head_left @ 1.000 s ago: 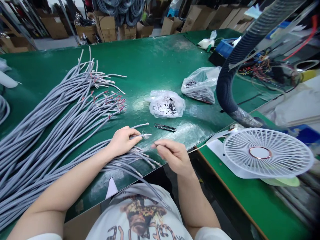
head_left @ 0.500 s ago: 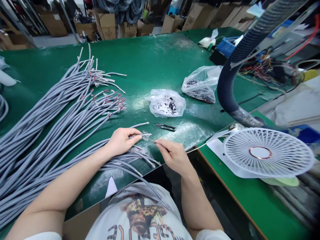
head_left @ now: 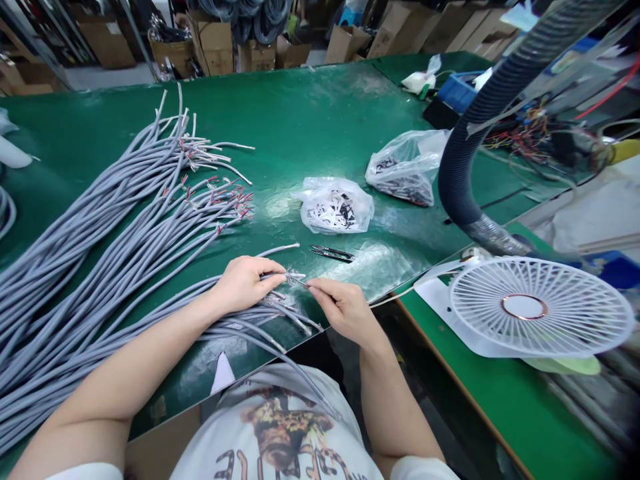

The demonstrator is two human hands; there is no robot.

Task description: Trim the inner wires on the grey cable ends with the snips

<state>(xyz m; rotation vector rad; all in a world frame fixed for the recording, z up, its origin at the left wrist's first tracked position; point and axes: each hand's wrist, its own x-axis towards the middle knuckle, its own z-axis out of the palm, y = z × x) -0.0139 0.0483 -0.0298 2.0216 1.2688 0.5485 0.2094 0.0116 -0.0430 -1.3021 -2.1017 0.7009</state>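
Observation:
Between thumb and fingers, my left hand (head_left: 247, 283) pinches a grey cable close to its stripped end (head_left: 296, 275), where fine loose shield strands fan out. My right hand (head_left: 343, 303) is closed on a thin, dark metal pick-like tool (head_left: 301, 283), whose tip reaches into those strands; its exact kind is too small to make out. Under my left hand and forearm lie more grey cables (head_left: 200, 303), some with bared, braided ends (head_left: 295, 317). Just beyond my hands, a pair of black thread snips (head_left: 331, 254) rests on the green table.
Large bundles of grey cable (head_left: 115, 220) with red and white wire ends cover the left side. Two plastic bags (head_left: 336, 207) (head_left: 407, 167) of small pieces stand beyond the snips. At right are a white fan (head_left: 540, 307) and a black corrugated hose (head_left: 463, 153).
My right hand has moved slightly left, bringing the tool's tip closer into the strands. My left hand stays on the cable almost unmoved. The camera view has shifted a little.

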